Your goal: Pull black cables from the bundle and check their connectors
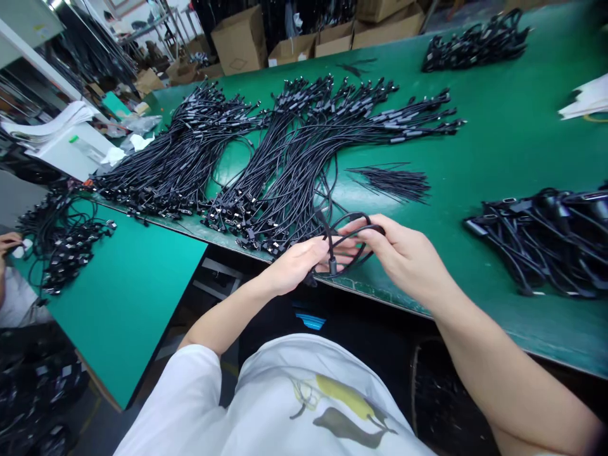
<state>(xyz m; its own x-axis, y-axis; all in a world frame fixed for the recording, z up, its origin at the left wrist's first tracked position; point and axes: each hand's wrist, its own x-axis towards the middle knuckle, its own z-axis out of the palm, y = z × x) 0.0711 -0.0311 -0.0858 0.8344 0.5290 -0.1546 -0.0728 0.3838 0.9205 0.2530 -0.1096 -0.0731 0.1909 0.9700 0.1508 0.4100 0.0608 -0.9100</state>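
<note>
A black cable point(349, 269) is looped between my two hands, just above the front edge of the green table. My left hand point(304, 259) pinches the loops on their left side, close to a dark cylindrical part of the cable. On the other side my right hand point(396, 247) grips the loops between thumb and fingers. Behind the hands, long black cables point(294, 152) lie spread in a wide pile, connectors at both ends. Thin black ties point(394, 182) rest in a small heap beyond my right hand.
Bundled cables point(546, 237) sit at the right, with another stack point(477, 41) at the far right. A second cable pile point(166, 152) covers the left. Cardboard boxes point(240, 41) stand behind the table. A co-worker's hand point(9, 242) is at the far left, beside more cables point(71, 247).
</note>
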